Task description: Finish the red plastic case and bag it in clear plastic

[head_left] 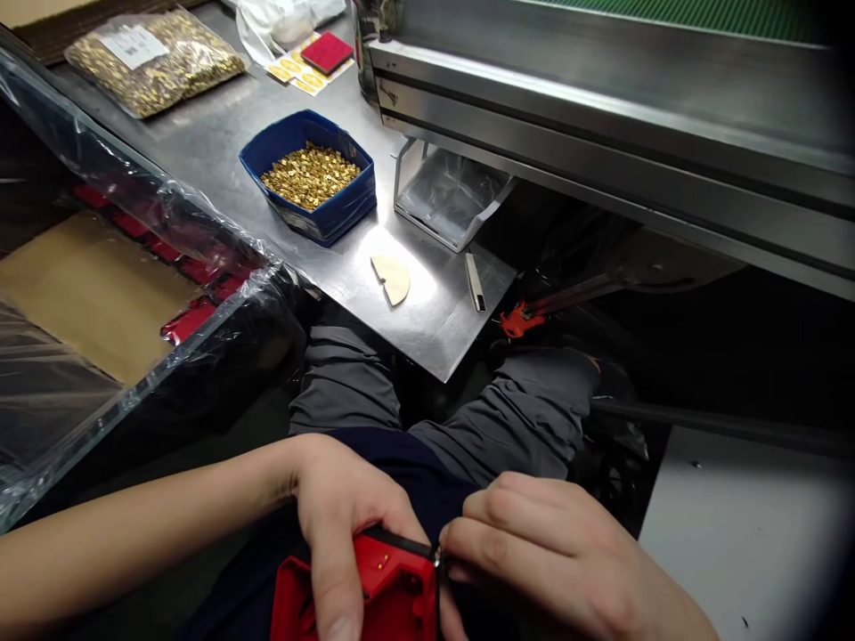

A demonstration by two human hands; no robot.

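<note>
My left hand (347, 525) grips a red plastic housing (394, 588) with a black edge, held low over my lap. Two small gold-coloured spots show on the housing's inner wall. At its right corner, my right hand (541, 543) is closed in a pinch around a small shiny metal part (437, 556), touching the black edge. The fingertips hide most of that part. Beyond my knees, a blue bin (334, 223) of small brass-coloured pieces (311, 175) stands on a metal table (434, 343).
A pale half-round piece (394, 279) and a flat light-coloured tool (475, 282) lie near the table corner. Behind them sits a clear-lined tray (454, 191). A plastic-lined box (86, 294) holds red parts at left. A conveyor frame (601, 133) crosses the upper right.
</note>
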